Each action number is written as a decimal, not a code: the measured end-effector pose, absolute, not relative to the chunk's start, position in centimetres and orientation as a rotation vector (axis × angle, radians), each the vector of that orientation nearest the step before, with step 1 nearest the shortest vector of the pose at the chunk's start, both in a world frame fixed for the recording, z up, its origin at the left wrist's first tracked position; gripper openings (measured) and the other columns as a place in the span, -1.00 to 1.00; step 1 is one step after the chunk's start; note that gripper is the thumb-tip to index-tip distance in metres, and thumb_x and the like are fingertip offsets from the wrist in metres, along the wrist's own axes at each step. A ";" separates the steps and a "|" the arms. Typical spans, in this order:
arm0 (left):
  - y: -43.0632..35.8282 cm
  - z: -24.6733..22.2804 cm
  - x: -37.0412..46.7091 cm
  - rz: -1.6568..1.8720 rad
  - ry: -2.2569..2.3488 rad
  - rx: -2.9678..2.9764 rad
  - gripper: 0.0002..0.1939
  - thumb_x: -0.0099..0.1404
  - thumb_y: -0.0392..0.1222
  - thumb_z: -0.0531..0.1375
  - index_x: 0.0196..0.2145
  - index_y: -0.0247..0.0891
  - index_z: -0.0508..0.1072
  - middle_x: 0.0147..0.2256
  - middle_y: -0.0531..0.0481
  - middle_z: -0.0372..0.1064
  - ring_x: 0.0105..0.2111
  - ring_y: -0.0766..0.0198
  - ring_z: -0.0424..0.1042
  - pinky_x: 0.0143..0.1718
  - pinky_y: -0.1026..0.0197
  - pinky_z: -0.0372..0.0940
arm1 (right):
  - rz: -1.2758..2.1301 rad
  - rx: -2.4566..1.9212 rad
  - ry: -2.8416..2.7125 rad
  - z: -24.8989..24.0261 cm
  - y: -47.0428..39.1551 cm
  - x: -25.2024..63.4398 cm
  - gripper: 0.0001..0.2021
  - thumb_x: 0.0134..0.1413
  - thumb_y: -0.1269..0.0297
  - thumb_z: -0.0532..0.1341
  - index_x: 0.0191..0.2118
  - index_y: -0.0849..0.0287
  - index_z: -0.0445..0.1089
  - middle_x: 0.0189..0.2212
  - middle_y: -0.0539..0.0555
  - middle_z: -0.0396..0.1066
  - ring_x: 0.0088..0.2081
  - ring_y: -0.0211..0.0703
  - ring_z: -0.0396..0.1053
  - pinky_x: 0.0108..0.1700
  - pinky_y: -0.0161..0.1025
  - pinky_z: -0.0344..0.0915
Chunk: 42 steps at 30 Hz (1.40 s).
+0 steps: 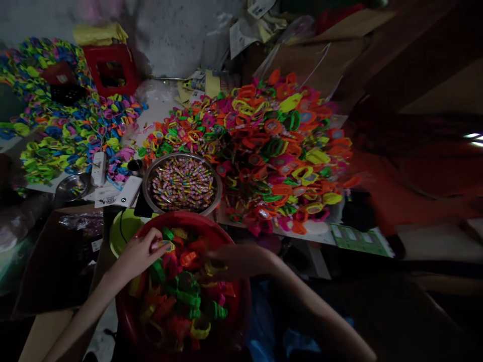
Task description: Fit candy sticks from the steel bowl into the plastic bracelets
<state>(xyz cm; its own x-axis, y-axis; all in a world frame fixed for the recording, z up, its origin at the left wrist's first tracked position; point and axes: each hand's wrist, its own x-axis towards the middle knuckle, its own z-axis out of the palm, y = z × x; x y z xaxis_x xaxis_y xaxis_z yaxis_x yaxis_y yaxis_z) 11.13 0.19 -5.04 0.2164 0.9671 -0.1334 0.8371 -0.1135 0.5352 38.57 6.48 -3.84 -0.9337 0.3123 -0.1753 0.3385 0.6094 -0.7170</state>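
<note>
The left hand (140,252) is over the left far part of a red tub (188,216), and its thumb and fingers are pinched together on a small piece (166,246). The piece sticks out to the right from the fingertips, with its long side pointing roughly across the tub, towards the other hand. The right hand (239,261) reaches in from the right side, and a yellow band (216,270) lies just at its fingertips. This hand is blurred by motion and the light is weak, so I cannot tell whether its fingers hold the band or only pass near it. The band is clearly nearer to the right hand than to the left one; its loop seems to lie sideways.

The small piece looks pale and yellowish, partly covered by the fingers. The yellow band is bright, curved and of plastic look. Under both hands, inside the tub, there are many plastic bands (188,296), green, orange, pink and yellow. Just behind the tub stands a metal bowl (145,187) full of wrapped sweets (183,181).
</note>
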 end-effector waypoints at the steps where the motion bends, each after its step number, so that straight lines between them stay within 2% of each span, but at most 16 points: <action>1: 0.2 -5.1 10.9 0.354 1.671 1.992 -0.76 0.32 0.04 0.03 -0.25 -0.20 0.25 -0.45 0.09 0.36 -0.46 0.26 0.43 -0.41 0.29 0.21 | -1.274 0.526 2.800 -2.8 7.7 39.3 -0.93 0.11 0.32 0.21 -0.28 0.16 0.42 -0.46 -0.02 0.46 -0.50 -0.32 0.38 -0.51 -0.44 0.22; 4: 0.3 -5.2 10.5 0.366 1.633 1.959 -0.77 0.34 0.02 0.00 -0.24 -0.19 0.25 -0.41 0.09 0.38 -0.39 0.25 0.45 -0.35 0.29 0.23 | -1.247 0.863 3.075 1.3 12.4 41.9 -0.88 0.13 0.26 0.18 -0.35 0.13 0.44 -0.50 -0.04 0.44 -0.53 -0.31 0.37 -0.54 -0.41 0.25; 6: 0.3 -5.4 10.3 0.373 1.621 1.915 -0.77 0.35 0.02 -0.01 -0.22 -0.18 0.26 -0.35 0.07 0.42 -0.33 0.25 0.47 -0.30 0.29 0.24 | -1.097 1.344 3.331 3.7 15.3 43.3 -0.82 0.20 0.22 0.11 -0.18 0.11 0.41 -0.29 0.04 0.45 -0.29 -0.21 0.42 -0.29 -0.27 0.36; 7: 0.2 -5.5 10.3 0.383 1.624 1.898 -0.76 0.35 0.02 0.00 -0.21 -0.18 0.27 -0.31 0.07 0.43 -0.30 0.24 0.47 -0.28 0.29 0.24 | -0.889 1.742 3.507 4.4 16.3 43.7 -0.78 0.17 0.21 0.16 -0.09 0.09 0.38 -0.17 0.08 0.43 -0.15 -0.16 0.40 -0.13 -0.17 0.35; 9: 0.1 -5.7 10.2 0.400 1.614 1.877 -0.76 0.35 0.02 -0.01 -0.20 -0.16 0.30 -0.26 0.06 0.45 -0.25 0.24 0.47 -0.26 0.29 0.25 | -0.414 2.271 3.666 4.6 16.8 43.2 -0.54 0.12 0.21 0.22 0.13 0.11 0.20 0.08 0.18 0.25 0.09 -0.09 0.24 0.09 -0.02 0.20; 10: 0.0 -5.8 10.1 0.402 1.610 1.864 -0.75 0.35 0.02 -0.02 -0.20 -0.16 0.31 -0.25 0.06 0.45 -0.24 0.25 0.47 -0.25 0.29 0.25 | -0.251 2.329 3.708 3.9 16.4 42.3 -0.46 0.11 0.22 0.22 0.19 0.14 0.12 0.15 0.22 0.16 0.15 -0.06 0.17 0.13 0.01 0.16; 11: 0.0 -5.8 10.0 0.400 1.611 1.851 -0.75 0.36 0.01 -0.03 -0.19 -0.15 0.32 -0.24 0.06 0.45 -0.23 0.24 0.47 -0.24 0.29 0.25 | -0.222 2.217 3.744 2.7 15.5 41.0 -0.47 0.15 0.23 0.19 0.21 0.18 0.08 0.15 0.27 0.15 0.15 -0.05 0.17 0.12 0.01 0.18; 12: 0.0 -5.8 10.0 0.395 1.614 1.840 -0.74 0.37 0.01 -0.04 -0.19 -0.15 0.33 -0.22 0.06 0.46 -0.22 0.24 0.47 -0.22 0.29 0.25 | -0.282 2.019 3.734 1.1 14.2 39.4 -0.57 0.20 0.25 0.14 0.16 0.22 0.14 0.08 0.27 0.23 0.10 -0.05 0.22 0.07 -0.01 0.23; 14: -0.1 -5.8 9.8 0.378 1.621 1.821 -0.73 0.38 0.01 -0.06 -0.18 -0.15 0.33 -0.19 0.05 0.45 -0.18 0.22 0.46 -0.18 0.27 0.24 | -0.469 1.606 3.703 -2.7 11.3 35.6 -0.76 0.18 0.21 0.16 -0.07 0.15 0.34 -0.21 0.10 0.44 -0.19 -0.16 0.41 -0.15 -0.21 0.36; 15: -0.1 -5.7 9.8 0.370 1.629 1.810 -0.73 0.38 0.01 -0.07 -0.17 -0.14 0.33 -0.18 0.05 0.45 -0.17 0.21 0.46 -0.16 0.27 0.23 | -0.575 1.411 3.626 -4.6 9.9 33.7 -0.80 0.17 0.19 0.17 -0.13 0.13 0.38 -0.27 0.06 0.45 -0.28 -0.19 0.43 -0.24 -0.27 0.38; 18: -0.3 -5.4 9.6 0.367 1.658 1.771 -0.72 0.38 0.02 -0.07 -0.18 -0.13 0.33 -0.19 0.07 0.44 -0.16 0.22 0.45 -0.14 0.26 0.22 | -0.800 1.268 3.091 -8.9 6.9 29.0 -0.70 0.23 0.14 0.09 -0.03 0.21 0.34 -0.11 0.18 0.41 -0.13 -0.05 0.41 -0.15 -0.17 0.36; 21: -0.6 -5.0 9.6 0.410 1.647 1.724 -0.72 0.39 0.03 -0.08 -0.15 -0.12 0.32 -0.18 0.06 0.43 -0.16 0.24 0.43 -0.11 0.27 0.23 | -0.845 1.298 2.963 -10.8 6.2 26.5 -0.67 0.22 0.19 0.10 -0.03 0.35 0.32 -0.11 0.32 0.39 -0.04 0.11 0.35 -0.11 -0.08 0.35; 24: -0.9 -4.8 9.7 0.463 1.634 1.707 -0.72 0.39 0.03 -0.08 -0.10 -0.14 0.26 -0.15 0.02 0.41 -0.13 0.24 0.42 -0.09 0.25 0.24 | -0.940 1.243 2.970 -11.1 6.7 26.3 -0.69 0.20 0.30 0.13 -0.01 0.39 0.29 -0.13 0.32 0.40 -0.05 0.05 0.36 -0.08 -0.09 0.34; 28: -1.2 -5.0 9.8 0.406 1.645 1.791 -0.79 0.39 -0.04 -0.09 -0.13 -0.15 0.21 -0.18 0.00 0.40 -0.19 0.21 0.44 -0.14 0.19 0.27 | -1.136 1.056 3.070 -10.3 7.0 28.2 -0.70 0.19 0.34 0.15 0.03 0.27 0.26 -0.04 0.19 0.36 0.03 -0.16 0.30 0.07 -0.21 0.25; 33: -1.5 -4.9 10.3 0.438 1.617 1.916 -0.86 0.37 -0.20 -0.05 -0.14 -0.16 0.22 -0.16 0.00 0.41 -0.14 0.21 0.43 -0.12 0.19 0.27 | -1.570 0.975 3.178 -7.8 6.3 31.3 -0.77 0.21 0.30 0.13 -0.04 0.18 0.34 -0.11 0.13 0.38 -0.03 -0.12 0.30 0.05 -0.12 0.25; 42: -1.4 -4.0 11.9 0.697 1.586 1.955 -0.85 0.40 -0.19 -0.02 -0.11 -0.19 0.24 -0.14 0.01 0.41 -0.13 0.28 0.43 -0.07 0.24 0.29 | -1.455 1.055 3.285 -5.5 5.3 32.3 -0.79 0.13 0.26 0.23 -0.12 0.17 0.38 -0.20 0.11 0.40 -0.08 -0.09 0.28 0.03 -0.09 0.22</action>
<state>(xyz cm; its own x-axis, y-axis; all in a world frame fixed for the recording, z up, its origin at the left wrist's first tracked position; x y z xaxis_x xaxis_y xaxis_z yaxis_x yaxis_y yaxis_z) 11.95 -1.40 -4.02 0.1803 0.9814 0.0656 0.7118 -0.1762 0.6799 32.32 5.29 -5.51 -0.6790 0.6710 0.2979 0.2302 0.5799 -0.7815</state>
